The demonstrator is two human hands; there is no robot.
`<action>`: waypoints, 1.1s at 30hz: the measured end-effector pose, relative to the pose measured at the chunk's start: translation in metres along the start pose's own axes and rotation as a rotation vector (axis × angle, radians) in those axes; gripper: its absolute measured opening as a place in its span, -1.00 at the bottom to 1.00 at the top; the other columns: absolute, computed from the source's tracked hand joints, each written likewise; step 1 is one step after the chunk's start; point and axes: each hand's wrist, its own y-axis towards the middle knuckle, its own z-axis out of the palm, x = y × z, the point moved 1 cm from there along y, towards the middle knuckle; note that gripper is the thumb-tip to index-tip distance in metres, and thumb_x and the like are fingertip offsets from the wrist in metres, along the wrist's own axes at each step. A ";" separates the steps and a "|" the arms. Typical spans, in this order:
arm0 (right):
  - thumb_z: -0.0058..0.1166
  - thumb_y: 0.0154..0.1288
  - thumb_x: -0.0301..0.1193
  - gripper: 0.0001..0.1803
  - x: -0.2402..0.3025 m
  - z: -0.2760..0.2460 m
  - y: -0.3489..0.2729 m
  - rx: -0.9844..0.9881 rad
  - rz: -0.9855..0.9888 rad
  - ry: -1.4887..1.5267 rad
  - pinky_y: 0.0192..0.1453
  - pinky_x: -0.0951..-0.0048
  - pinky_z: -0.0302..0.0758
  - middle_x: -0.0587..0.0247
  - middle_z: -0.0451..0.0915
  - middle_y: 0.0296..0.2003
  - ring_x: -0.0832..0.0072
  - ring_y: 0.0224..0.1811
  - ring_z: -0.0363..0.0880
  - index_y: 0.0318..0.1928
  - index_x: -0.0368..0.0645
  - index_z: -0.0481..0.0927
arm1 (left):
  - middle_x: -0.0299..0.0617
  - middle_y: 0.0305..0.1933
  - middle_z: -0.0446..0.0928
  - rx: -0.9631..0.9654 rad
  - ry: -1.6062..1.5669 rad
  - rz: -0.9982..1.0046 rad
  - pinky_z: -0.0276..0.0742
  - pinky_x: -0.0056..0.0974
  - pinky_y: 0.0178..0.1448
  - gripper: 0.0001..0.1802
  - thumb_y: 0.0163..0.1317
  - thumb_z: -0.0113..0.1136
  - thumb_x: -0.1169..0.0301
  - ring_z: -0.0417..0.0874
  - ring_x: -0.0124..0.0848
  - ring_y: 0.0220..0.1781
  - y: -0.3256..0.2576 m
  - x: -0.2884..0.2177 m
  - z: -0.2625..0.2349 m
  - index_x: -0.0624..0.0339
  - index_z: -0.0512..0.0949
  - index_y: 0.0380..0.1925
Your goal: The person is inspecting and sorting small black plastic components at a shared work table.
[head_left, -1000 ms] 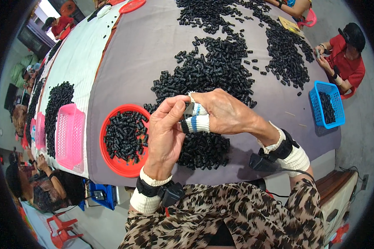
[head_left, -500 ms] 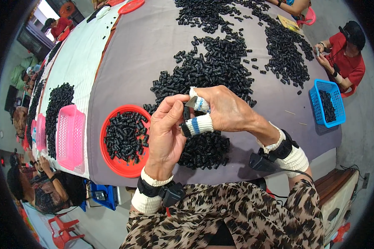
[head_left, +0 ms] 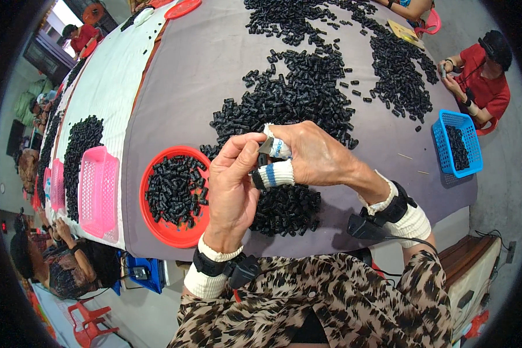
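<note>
My left hand (head_left: 233, 191) is closed, its thumb and fingertips pinching a small black cylindrical piece (head_left: 263, 160) that is mostly hidden between my hands. My right hand (head_left: 325, 155) meets it from the right, with white cloth covers on its thumb and a finger. A thin grey blade (head_left: 266, 145) sticks out at the covered right thumb, against the black piece; its handle, if any, is hidden. Below my hands lies a heap of black pieces (head_left: 287, 211), and a larger pile (head_left: 284, 101) spreads beyond them. A red round tray (head_left: 147, 216) holding similar pieces stands left of my left hand.
A pink basket (head_left: 98, 191) stands at the left on a white-covered table. At the right table edge is a blue basket (head_left: 473, 152) with black pieces. A co-worker in red (head_left: 475, 78) sits behind it; others work at the left. Two thin sticks (head_left: 405, 156) lie on the grey cloth.
My right hand has shifted very slightly left, and the blade's angle against the black piece differs a little. My left hand stays nearly still. The co-worker at the right has moved their head slightly.
</note>
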 end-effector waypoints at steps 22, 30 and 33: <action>0.31 -0.13 -0.16 -0.55 0.000 -0.003 -0.005 -0.059 0.052 0.088 -0.48 0.37 0.39 0.13 0.51 -0.60 0.37 -0.58 0.50 -0.43 -0.29 0.47 | -0.20 -0.31 0.53 -0.037 -0.051 -0.033 0.47 -0.43 -0.11 -0.79 0.16 0.09 0.52 0.55 -0.50 -0.26 0.001 0.001 -0.001 0.31 0.47 -0.18; 0.31 -0.13 -0.14 -0.54 0.000 -0.005 -0.006 -0.066 0.079 0.141 -0.47 0.36 0.39 0.12 0.49 -0.62 0.35 -0.59 0.48 -0.44 -0.29 0.46 | -0.18 -0.28 0.54 -0.039 -0.085 -0.051 0.48 -0.40 -0.09 -0.77 0.21 0.05 0.48 0.54 -0.50 -0.25 0.002 0.002 0.003 0.33 0.46 -0.14; 0.29 -0.12 -0.11 -0.52 -0.008 -0.003 -0.005 -0.063 0.039 0.112 -0.47 0.36 0.38 0.11 0.49 -0.61 0.35 -0.58 0.48 -0.44 -0.29 0.47 | -0.17 -0.27 0.54 -0.049 -0.077 -0.041 0.49 -0.39 -0.09 -0.76 0.25 0.02 0.44 0.55 -0.50 -0.26 0.000 0.003 0.004 0.34 0.46 -0.12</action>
